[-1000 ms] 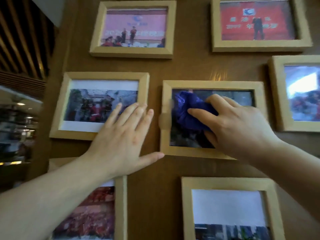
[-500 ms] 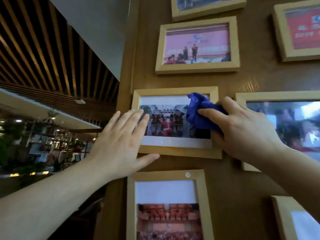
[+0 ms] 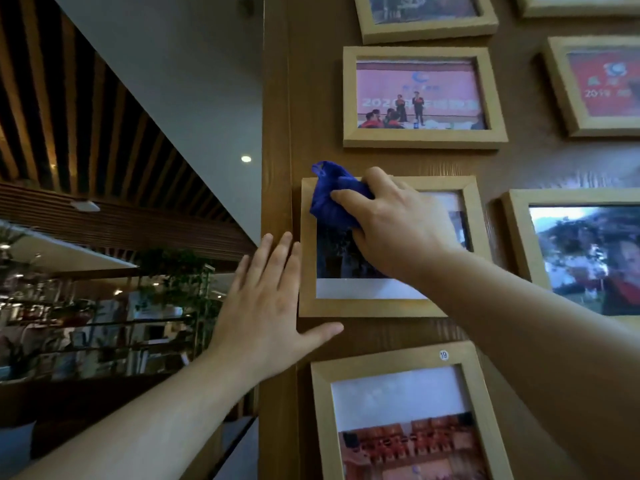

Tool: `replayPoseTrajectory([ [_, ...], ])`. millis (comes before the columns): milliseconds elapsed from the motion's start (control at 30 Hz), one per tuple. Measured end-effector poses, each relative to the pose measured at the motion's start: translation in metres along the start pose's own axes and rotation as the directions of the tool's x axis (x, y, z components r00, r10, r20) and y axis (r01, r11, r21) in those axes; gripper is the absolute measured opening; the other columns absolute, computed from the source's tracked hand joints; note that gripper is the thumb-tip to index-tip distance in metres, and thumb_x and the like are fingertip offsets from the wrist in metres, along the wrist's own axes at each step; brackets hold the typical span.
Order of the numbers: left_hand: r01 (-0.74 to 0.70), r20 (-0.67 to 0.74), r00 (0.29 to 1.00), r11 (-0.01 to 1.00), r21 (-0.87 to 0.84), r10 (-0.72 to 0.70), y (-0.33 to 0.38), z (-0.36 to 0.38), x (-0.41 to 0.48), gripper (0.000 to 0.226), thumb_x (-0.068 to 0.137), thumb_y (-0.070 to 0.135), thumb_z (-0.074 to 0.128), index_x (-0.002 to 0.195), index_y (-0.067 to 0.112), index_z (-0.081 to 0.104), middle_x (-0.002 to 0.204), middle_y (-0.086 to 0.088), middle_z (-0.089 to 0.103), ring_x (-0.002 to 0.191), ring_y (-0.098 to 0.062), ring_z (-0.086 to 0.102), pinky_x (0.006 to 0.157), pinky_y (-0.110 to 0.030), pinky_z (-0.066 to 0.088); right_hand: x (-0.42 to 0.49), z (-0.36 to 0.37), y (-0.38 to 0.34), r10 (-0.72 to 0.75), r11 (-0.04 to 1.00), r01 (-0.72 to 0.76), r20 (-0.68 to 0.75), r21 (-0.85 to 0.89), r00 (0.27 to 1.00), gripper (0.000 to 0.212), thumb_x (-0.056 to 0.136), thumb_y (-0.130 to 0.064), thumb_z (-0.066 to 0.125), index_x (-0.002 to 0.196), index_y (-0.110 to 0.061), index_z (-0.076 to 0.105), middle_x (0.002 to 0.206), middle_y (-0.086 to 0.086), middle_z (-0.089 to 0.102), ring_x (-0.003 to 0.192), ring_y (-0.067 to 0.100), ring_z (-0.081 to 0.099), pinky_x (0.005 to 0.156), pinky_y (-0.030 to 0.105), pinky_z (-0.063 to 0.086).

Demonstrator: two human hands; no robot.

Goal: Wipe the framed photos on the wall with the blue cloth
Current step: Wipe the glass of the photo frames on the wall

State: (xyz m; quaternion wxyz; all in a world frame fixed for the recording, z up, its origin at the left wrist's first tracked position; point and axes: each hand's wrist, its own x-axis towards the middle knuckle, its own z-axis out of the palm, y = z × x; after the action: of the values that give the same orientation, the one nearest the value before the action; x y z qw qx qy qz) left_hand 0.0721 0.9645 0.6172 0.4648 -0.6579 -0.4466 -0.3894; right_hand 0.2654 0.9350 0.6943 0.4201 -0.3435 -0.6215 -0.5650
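My right hand [image 3: 398, 226] grips a bunched blue cloth [image 3: 330, 195] and presses it on the upper left corner of a light wooden framed photo [image 3: 367, 308] on the brown wall. The hand and forearm hide much of that picture. My left hand [image 3: 266, 306] lies flat and open on the wall, fingers spread, touching the frame's left edge, thumb under its lower left corner. Above hangs a pink-photo frame [image 3: 420, 140]. Below hangs a frame of red seats [image 3: 398, 358] with a small number sticker.
More wooden frames hang at the right [image 3: 516, 233], the upper right [image 3: 561, 95] and the top [image 3: 426, 29]. The wall's left edge [image 3: 273, 133] ends beside my left hand, with an open drop onto a slatted ceiling, plants and a lit interior beyond.
My right hand has carried the cloth from the neighbouring right frame to this leftmost frame, now at its upper left corner. My left hand slid off the picture onto the wall edge.
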Motion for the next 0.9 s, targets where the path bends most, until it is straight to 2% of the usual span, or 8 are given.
replayPoseTrajectory([
  [133,-0.022,-0.038,0.999,0.999,-0.041,0.021,-0.001,0.006,0.005,0.112,0.073,0.089,0.028,0.152,0.012,0.013,0.162,-0.008,0.014,0.149,-0.022,0.002,0.118,-0.047,0.014,0.004,0.006,-0.014,-0.029,0.996,0.035,0.077,-0.079,0.997,0.037,0.088,-0.029,0.055,0.123,-0.023,0.047,0.11,0.008,0.045,0.09,0.025,0.05,0.053,0.033,0.035],
  [267,-0.028,-0.063,0.998,0.999,-0.038,0.025,0.001,0.012,0.007,0.111,0.074,0.089,0.026,0.152,0.011,0.014,0.162,-0.006,0.015,0.149,-0.022,0.003,0.115,-0.044,0.012,-0.01,-0.002,0.006,-0.016,0.991,0.033,0.132,-0.131,0.991,0.039,0.089,-0.032,0.052,0.126,-0.025,0.043,0.114,0.007,0.043,0.092,0.024,0.049,0.058,0.036,0.047],
  [333,-0.033,-0.077,0.997,0.998,-0.055,0.029,0.001,0.013,0.006,0.11,0.075,0.089,0.027,0.152,0.011,0.015,0.161,-0.006,0.016,0.149,-0.022,0.004,0.114,-0.044,0.014,-0.027,-0.008,0.028,0.023,0.979,0.008,0.155,-0.202,0.988,0.04,0.089,-0.032,0.052,0.127,-0.026,0.043,0.113,0.008,0.045,0.091,0.025,0.05,0.054,0.035,0.046],
  [433,-0.048,-0.087,0.995,0.995,-0.082,0.041,-0.001,0.015,0.006,0.11,0.075,0.089,0.027,0.152,0.011,0.014,0.162,-0.005,0.015,0.149,-0.021,0.002,0.114,-0.045,0.013,-0.054,-0.017,0.063,0.141,0.948,-0.084,0.168,-0.308,0.976,0.042,0.087,-0.034,0.053,0.127,-0.027,0.045,0.111,0.008,0.047,0.09,0.027,0.052,0.049,0.031,0.034],
  [567,-0.057,-0.089,0.995,0.995,-0.081,0.05,0.001,0.018,0.005,0.109,0.075,0.089,0.029,0.153,0.013,0.013,0.162,-0.005,0.016,0.149,-0.021,0.001,0.116,-0.043,0.011,-0.062,-0.021,0.085,0.253,0.926,-0.202,0.128,-0.319,0.959,0.043,0.085,-0.032,0.056,0.126,-0.022,0.049,0.107,0.011,0.048,0.083,0.03,0.052,0.05,0.031,0.03],
  [700,-0.06,-0.086,0.995,0.995,-0.078,0.053,0.002,0.018,0.005,0.11,0.075,0.088,0.03,0.153,0.012,0.013,0.161,-0.006,0.017,0.15,-0.021,0.0,0.117,-0.044,0.011,-0.05,-0.013,0.05,0.173,0.965,-0.14,0.136,-0.222,0.976,0.04,0.087,-0.032,0.053,0.126,-0.023,0.047,0.109,0.01,0.049,0.084,0.027,0.052,0.052,0.032,0.036],
  [800,-0.064,-0.095,0.994,0.996,-0.066,0.058,0.002,0.017,0.005,0.109,0.076,0.086,0.031,0.152,0.01,0.015,0.161,-0.007,0.02,0.15,-0.023,0.002,0.116,-0.044,0.013,-0.04,-0.006,0.009,0.074,0.989,-0.053,0.146,-0.139,0.987,0.041,0.086,-0.032,0.055,0.125,-0.023,0.048,0.106,0.01,0.049,0.082,0.026,0.05,0.052,0.032,0.032],
  [900,-0.077,-0.111,0.991,0.994,-0.075,0.069,0.002,0.017,0.005,0.107,0.076,0.085,0.035,0.151,0.009,0.021,0.159,-0.01,0.025,0.149,-0.025,0.008,0.115,-0.044,0.015,-0.035,0.002,-0.021,-0.019,0.994,0.039,0.181,-0.107,0.983,0.036,0.08,-0.031,0.062,0.114,-0.021,0.055,0.099,0.01,0.05,0.079,0.028,0.053,0.046,0.032,0.032],
])
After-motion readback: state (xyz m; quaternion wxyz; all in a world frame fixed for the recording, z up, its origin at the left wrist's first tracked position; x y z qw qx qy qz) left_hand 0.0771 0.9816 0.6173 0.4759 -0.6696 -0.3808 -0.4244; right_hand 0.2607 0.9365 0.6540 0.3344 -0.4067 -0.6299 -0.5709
